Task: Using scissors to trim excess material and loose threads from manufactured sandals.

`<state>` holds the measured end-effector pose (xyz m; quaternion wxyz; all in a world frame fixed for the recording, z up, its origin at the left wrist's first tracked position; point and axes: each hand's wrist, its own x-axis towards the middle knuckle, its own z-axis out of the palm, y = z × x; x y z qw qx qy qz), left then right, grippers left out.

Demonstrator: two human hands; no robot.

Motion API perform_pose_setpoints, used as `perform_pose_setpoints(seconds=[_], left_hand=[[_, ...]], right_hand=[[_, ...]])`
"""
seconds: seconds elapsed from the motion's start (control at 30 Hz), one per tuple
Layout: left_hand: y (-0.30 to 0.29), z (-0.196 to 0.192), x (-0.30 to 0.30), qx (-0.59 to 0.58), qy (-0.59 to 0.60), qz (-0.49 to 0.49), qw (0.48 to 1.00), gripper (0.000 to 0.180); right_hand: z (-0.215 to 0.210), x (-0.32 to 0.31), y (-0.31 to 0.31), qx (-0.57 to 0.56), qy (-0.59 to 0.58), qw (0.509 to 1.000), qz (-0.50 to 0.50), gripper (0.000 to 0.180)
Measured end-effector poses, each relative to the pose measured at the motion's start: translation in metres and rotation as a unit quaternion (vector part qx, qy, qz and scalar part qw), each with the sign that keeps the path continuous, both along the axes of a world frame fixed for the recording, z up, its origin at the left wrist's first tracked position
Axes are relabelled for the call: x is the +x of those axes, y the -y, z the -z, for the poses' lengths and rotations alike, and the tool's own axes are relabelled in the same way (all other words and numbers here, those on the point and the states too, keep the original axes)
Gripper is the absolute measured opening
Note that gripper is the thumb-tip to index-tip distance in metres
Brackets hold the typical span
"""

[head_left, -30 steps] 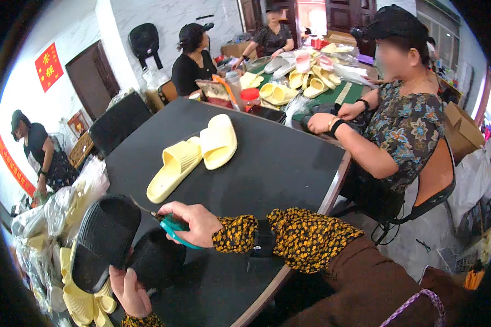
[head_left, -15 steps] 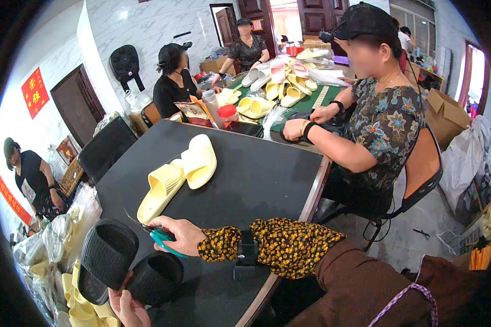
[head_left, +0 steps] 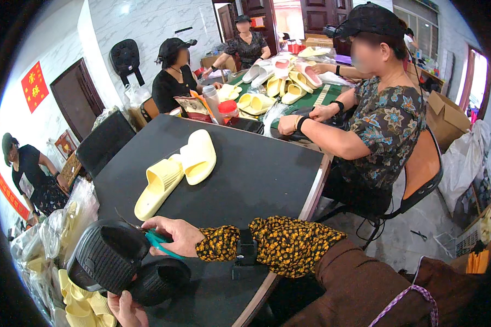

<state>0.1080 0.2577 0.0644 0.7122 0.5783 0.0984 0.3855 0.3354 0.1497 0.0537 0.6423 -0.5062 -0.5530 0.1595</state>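
Observation:
Near the lower left my left hand (head_left: 127, 309) is closed on a pair of black slide slippers. One slipper (head_left: 108, 259) is turned with its ribbed strap up; the other slipper (head_left: 161, 280) sits lower, beside it. My right hand (head_left: 179, 235) grips scissors with teal handles (head_left: 157, 241), whose dark blades point toward the upper slipper. Beyond my hands, a pair of pale yellow slides lies on the black table (head_left: 251, 191): one slide (head_left: 157, 188) overlaps the other slide (head_left: 198, 158) slightly.
Clear plastic bags (head_left: 65, 218) and yellow slides (head_left: 82, 300) crowd the left side of the table. A person in a flowered top (head_left: 387, 120) sits at right, by a green table with piled slides (head_left: 289, 82). A red-lidded jar (head_left: 228, 110) stands at the far edge.
The black slippers have tilted and turned in my left hand, showing more of the upper one's strap. My right hand with the scissors has barely moved. Co-workers have shifted their heads and arms.

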Motion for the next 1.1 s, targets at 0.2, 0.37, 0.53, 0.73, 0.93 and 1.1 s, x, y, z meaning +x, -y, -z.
perform_pose_setpoints(seconds=[0.2, 0.37, 0.53, 0.73, 0.93, 1.1], left_hand=[[0.006, 0.001, 0.006, 0.016, 0.009, -0.002, 1.0, 0.04], [0.003, 0.003, 0.003, 0.031, -0.03, 0.009, 0.999, 0.049], [0.001, 0.008, 0.003, 0.038, -0.009, -0.02, 0.999, 0.046], [-0.001, 0.011, 0.006, 0.067, -0.004, 0.007, 0.998, 0.046], [0.022, 0.003, 0.017, 0.129, -0.046, -0.001, 0.991, 0.061], [0.015, 0.003, 0.015, 0.151, -0.062, -0.074, 0.984, 0.061]], right_hand=[[-0.001, -0.001, -0.001, 0.012, -0.069, 0.997, -0.028, 0.052], [-0.006, -0.003, 0.002, 0.037, -0.075, 0.996, -0.026, 0.056], [-0.017, -0.005, 0.007, 0.04, -0.097, 0.994, -0.038, 0.056], [-0.014, -0.005, 0.005, 0.041, -0.155, 0.986, -0.05, 0.051], [-0.012, -0.001, 0.008, 0.044, -0.217, 0.975, -0.002, 0.047], [-0.013, 0.01, 0.004, 0.022, -0.315, 0.949, 0.016, 0.044]])
